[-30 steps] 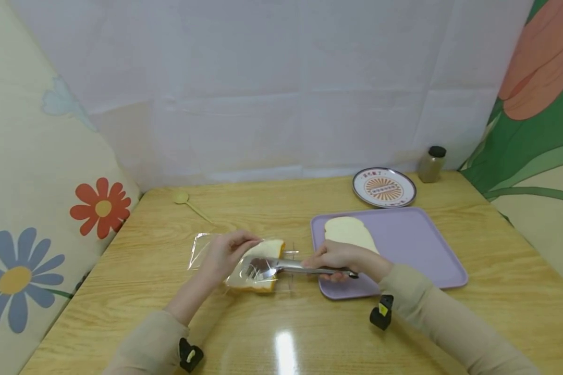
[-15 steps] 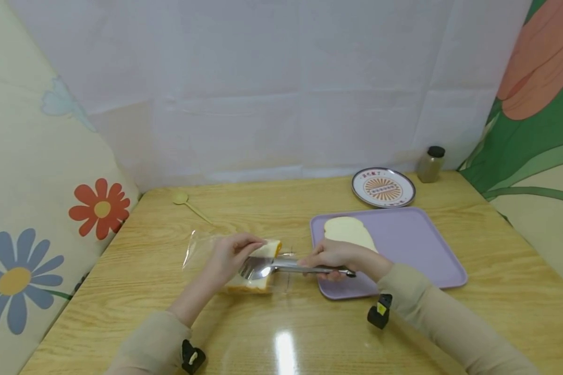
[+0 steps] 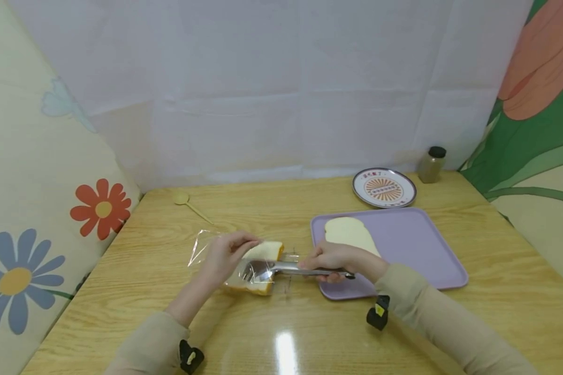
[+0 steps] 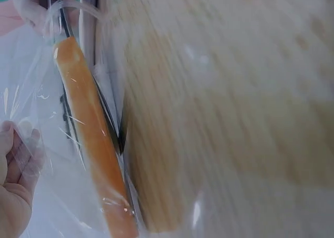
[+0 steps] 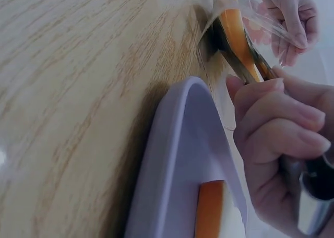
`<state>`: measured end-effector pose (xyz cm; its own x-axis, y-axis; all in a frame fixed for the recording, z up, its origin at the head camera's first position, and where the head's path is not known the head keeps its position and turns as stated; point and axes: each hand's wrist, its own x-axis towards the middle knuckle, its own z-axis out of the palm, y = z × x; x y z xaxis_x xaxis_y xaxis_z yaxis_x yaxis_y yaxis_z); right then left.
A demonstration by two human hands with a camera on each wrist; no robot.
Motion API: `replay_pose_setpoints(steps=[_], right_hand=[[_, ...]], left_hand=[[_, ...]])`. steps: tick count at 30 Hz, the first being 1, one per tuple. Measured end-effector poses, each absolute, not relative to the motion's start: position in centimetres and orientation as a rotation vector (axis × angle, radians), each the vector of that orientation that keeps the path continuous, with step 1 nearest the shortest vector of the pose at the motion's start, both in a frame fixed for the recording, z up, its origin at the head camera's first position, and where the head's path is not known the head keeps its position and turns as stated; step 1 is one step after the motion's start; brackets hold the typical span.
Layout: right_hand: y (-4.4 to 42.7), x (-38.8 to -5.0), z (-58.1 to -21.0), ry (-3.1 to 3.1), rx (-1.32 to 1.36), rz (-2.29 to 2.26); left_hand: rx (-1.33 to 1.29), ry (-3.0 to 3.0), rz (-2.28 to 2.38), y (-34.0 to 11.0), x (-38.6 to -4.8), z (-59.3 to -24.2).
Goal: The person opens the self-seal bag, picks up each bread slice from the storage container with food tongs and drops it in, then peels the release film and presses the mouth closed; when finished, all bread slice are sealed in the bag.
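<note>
My left hand (image 3: 225, 255) pinches the upper film of a clear plastic bag (image 3: 199, 250) at the middle left of the table. Inside the bag is a bread slice (image 3: 269, 251) with an orange-brown crust. With curled fingers, my right hand (image 3: 335, 258) grips metal tongs (image 3: 288, 267) whose head reaches into the bag. The right wrist view shows the tongs' two arms (image 5: 235, 58) on either side of the crust (image 5: 237, 34). In the left wrist view the slice (image 4: 94, 128) appears edge-on between them, behind the film.
A lilac tray (image 3: 417, 245) carries another bread slice (image 3: 349, 232), partly hidden by my right hand. Behind it are a patterned plate (image 3: 383, 187) and a black-lidded jar (image 3: 431, 165). A yellow spoon (image 3: 192, 204) lies at the back left.
The bag's film has shifted and creased differently around the slice. The tongs and slice have moved only slightly. Both hands keep their holds and stay nearly in place.
</note>
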<state>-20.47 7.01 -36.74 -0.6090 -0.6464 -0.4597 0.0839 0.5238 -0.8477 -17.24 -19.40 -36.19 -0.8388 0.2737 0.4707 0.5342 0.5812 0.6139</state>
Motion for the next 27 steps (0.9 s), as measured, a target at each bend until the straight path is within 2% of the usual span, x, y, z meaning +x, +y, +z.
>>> replay_pose_setpoints(steps=[12,27], right_hand=[[10.4,-20.1,-36.5,1.960,-0.422,-1.169],[9.7,-20.3,-36.6,1.955,-0.399,-1.187]], left_hand=[[-0.677,-2.482,-1.181,-19.9,-17.4,-36.7],[-0.674,-2.474,-1.085,-19.4,-17.6,-37.1]])
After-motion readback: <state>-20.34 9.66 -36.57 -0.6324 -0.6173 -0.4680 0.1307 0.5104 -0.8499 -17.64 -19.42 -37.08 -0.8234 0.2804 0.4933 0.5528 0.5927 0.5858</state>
